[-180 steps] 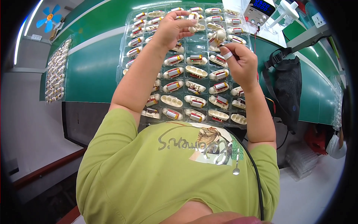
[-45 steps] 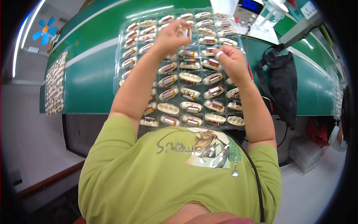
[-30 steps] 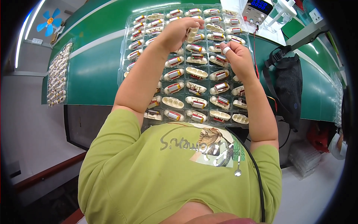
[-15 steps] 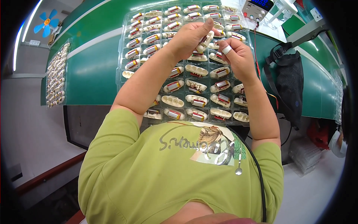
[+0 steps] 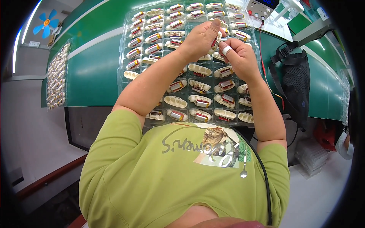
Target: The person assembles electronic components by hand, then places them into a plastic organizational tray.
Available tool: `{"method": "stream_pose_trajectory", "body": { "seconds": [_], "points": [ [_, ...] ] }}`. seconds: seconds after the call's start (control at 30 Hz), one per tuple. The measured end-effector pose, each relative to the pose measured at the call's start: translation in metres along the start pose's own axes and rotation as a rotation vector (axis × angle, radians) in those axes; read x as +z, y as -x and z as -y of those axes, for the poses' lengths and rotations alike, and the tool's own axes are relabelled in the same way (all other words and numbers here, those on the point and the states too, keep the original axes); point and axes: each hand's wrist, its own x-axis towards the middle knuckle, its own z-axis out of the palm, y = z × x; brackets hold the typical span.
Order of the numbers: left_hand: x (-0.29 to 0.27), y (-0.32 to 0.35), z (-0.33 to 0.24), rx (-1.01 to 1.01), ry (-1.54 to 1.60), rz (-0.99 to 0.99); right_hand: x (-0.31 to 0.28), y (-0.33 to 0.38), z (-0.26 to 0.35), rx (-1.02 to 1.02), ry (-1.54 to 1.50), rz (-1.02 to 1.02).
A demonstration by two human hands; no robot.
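My left hand [image 5: 200,42] is closed around a cream oval shell [image 5: 215,41] with a red part inside, thumb uppermost along it. My right hand [image 5: 243,59], with white tape around its thumb, pinches at the same shell's right side; its fingertips meet the piece, and any smaller part between them is hidden. Below both hands lies a clear plastic compartment tray [image 5: 121,79]. Its pockets hold many similar cream shells, several with a silver battery [image 5: 176,86] and red board on them, others showing round hollows, such as the shell [image 5: 175,101] near the front.
Another filled tray [image 5: 57,78] lies at the left of the green table [image 5: 91,85]. A power supply [image 5: 262,7] with red leads stands at the back right. A black mesh bag [image 5: 293,83] hangs over the right side. Stacked clear trays [image 5: 312,157] sit low at the right.
Both hands have drawn together. The shell in my left hand has moved slightly right and turned more upright, and my right fingertips have come onto it.
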Motion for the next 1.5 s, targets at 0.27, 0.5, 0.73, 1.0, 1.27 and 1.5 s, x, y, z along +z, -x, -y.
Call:
{"method": "stream_pose_trajectory", "body": {
  "seconds": [0.27,0.5,0.73,1.0,1.27,1.5],
  "points": [
    [0.013,-0.002,0.010,0.153,-0.187,0.021,-0.007,0.002,0.000,0.099,-0.024,0.059],
    [-0.045,-0.071,0.020,0.137,-0.807,-0.274,-0.011,0.001,0.009,-0.063,0.042,-0.200],
    [-0.080,-0.098,0.035,-0.156,-1.132,-0.075,-0.003,0.004,0.016,-0.518,0.478,-0.382],
    [-0.070,-0.056,0.031,0.092,-0.404,-0.335,-0.003,0.005,0.012,-0.377,0.425,-0.305],
    [-0.050,-0.010,-0.001,-0.357,0.606,0.086,-0.010,-0.003,-0.006,-0.035,0.062,-0.081],
    [-0.027,-0.003,-0.015,-0.194,0.130,0.305,-0.012,-0.005,-0.003,-0.065,0.115,-0.075]
  ]
}}
